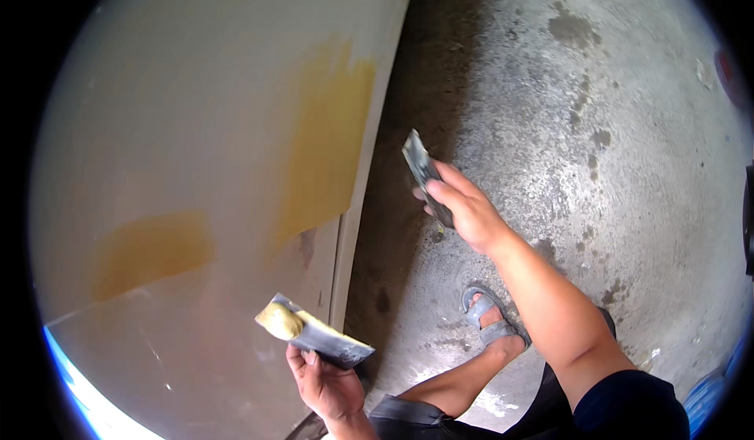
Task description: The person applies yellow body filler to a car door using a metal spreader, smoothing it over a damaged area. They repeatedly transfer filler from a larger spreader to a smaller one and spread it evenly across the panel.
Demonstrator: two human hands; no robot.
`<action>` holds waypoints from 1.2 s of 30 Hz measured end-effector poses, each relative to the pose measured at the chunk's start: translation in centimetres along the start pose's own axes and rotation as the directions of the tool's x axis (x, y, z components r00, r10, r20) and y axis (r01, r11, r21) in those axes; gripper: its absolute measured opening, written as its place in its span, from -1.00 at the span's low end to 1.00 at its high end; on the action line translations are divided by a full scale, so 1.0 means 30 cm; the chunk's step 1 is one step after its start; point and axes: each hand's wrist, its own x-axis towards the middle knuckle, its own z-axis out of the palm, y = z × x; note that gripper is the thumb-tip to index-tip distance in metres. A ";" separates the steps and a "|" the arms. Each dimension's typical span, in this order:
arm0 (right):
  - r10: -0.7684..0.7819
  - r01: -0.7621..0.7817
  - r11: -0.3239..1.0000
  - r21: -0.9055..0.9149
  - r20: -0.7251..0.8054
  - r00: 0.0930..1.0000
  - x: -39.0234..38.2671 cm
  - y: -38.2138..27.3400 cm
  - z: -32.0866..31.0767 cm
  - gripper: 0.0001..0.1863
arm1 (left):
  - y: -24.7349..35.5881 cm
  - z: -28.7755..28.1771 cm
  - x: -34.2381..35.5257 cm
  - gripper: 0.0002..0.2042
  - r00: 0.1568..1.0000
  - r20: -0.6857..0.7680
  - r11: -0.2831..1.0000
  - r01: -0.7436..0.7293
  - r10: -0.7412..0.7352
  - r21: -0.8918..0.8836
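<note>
My left hand point(326, 389) grips a wide dark putty spreader point(330, 344) near the bottom of the view. A lump of pale yellow putty point(281, 321) sits on its left end, with more along the upper edge. My right hand point(463, 204) is wrapped round a narrower dark spreader point(424, 165), held tip up, with greyish smears on its blade. Both spreaders are apart from the light grey panel point(196, 126). A tall yellow-brown putty patch point(326, 149) lies along the panel's right edge. A smaller patch point(157, 251) shows lower left.
Right of the panel's edge stretches a stained concrete floor point(534, 126), shadowed beside the panel. My sandalled foot point(491, 314) stands below my right forearm. A seam crosses the lower panel. Blue items point(711, 397) show at the lower right rim, a red one point(730, 79) at the upper right.
</note>
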 end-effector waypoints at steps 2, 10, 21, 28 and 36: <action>0.174 -0.192 0.932 0.307 0.086 0.981 -0.148 0.026 0.002 -0.50 | -0.007 -0.007 -0.010 -0.64 0.997 -0.024 0.993 0.066 -0.068 -0.093; 0.264 -0.594 0.739 0.318 0.675 0.689 -0.528 -0.021 0.130 -0.62 | -0.041 0.031 -0.119 -0.67 0.871 0.168 0.825 0.491 -0.461 -0.281; 0.185 -0.212 0.976 0.042 0.342 0.921 -0.621 -0.281 0.166 -0.64 | 0.075 0.066 -0.299 -0.66 0.988 0.141 0.916 0.115 -0.065 -0.384; 0.102 0.050 0.905 -0.421 0.330 0.938 -0.784 -0.411 0.343 -0.62 | 0.110 0.091 -0.424 -0.61 0.944 0.224 0.861 -0.102 0.241 -0.498; 0.052 0.197 0.862 -0.467 0.469 0.882 -0.804 -0.577 0.458 -0.61 | 0.229 0.007 -0.473 -0.67 0.725 0.560 0.646 -0.657 0.401 0.389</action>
